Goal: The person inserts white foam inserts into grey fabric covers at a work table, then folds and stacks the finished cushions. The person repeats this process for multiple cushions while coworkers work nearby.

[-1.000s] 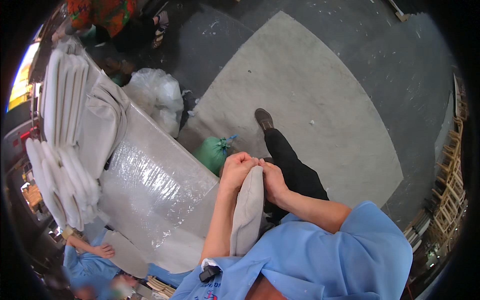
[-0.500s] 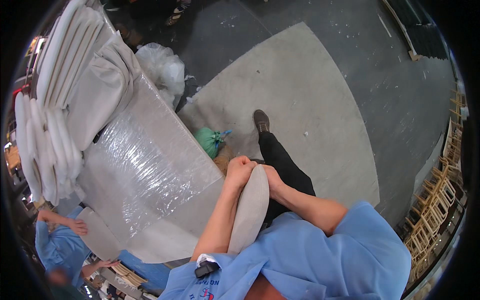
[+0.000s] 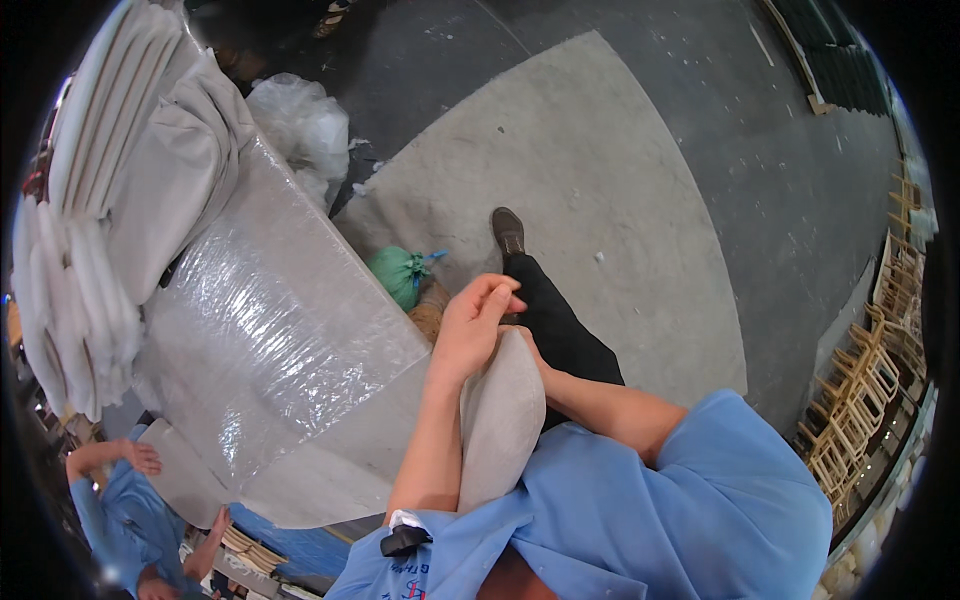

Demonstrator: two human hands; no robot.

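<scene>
A light grey fabric-covered cushion stands on edge against my shirt, its narrow end pointing away from me. My left hand is just above and left of that end, thumb and fingers pinched together; whatever may be between them is too small to make out. On the cushion's right side my right hand grips the far end, its fingers mostly hidden behind the fabric. To my left stands a table with clear plastic film spread over it.
White padded pieces and folded grey fabric are piled on the table's far left. A co-worker handles a grey panel at lower left. Beside the table lie a green bag and clear plastic. Wooden frames line the right.
My left hand has risen off the cushion's tip, fingers now pinched above it. The cushion has turned to show more of its broad face. The co-worker's hand has lifted off the panel.
</scene>
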